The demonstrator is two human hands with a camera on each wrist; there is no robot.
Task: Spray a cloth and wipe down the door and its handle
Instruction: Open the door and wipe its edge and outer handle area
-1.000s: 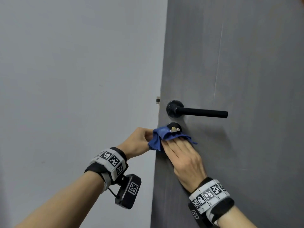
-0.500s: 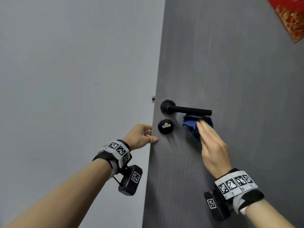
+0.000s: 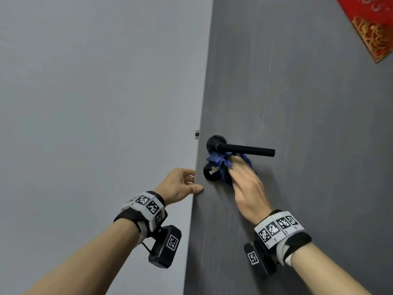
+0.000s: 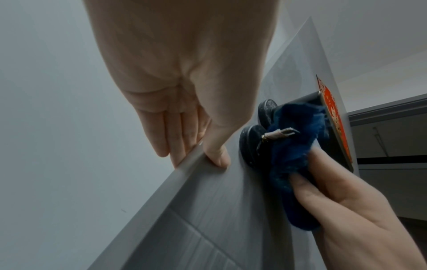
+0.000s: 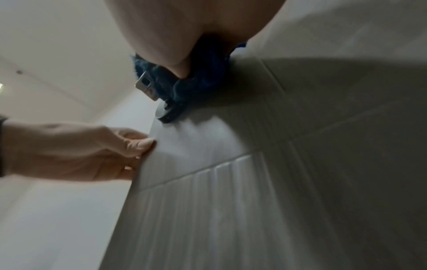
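Observation:
A dark grey door [image 3: 297,124] stands ajar, with a black lever handle [image 3: 246,149] above a round black lock [image 3: 209,175]. My right hand [image 3: 242,177] holds a bunched blue cloth [image 3: 219,161] against the door just under the lever, between the handle's base and the lock. The cloth [image 4: 293,146] partly covers the lock's metal turn piece [image 4: 279,133], and my thumb digs into the cloth [image 5: 201,73]. My left hand [image 3: 182,184] grips the door's free edge below the lock. Its thumb is on the front face and its fingers [image 4: 175,138] are behind the edge.
A plain grey wall [image 3: 95,103] fills the left side. The latch [image 3: 197,134] sticks out of the door edge beside the handle. A red and gold decoration [image 3: 374,24] hangs on the door at the upper right. Grey cabinetry [image 4: 388,146] shows beyond the door.
My right hand slid the cloth left from under the lever's far end to beside the lock. One second ago it was at the lock. My left hand stays on the door edge.

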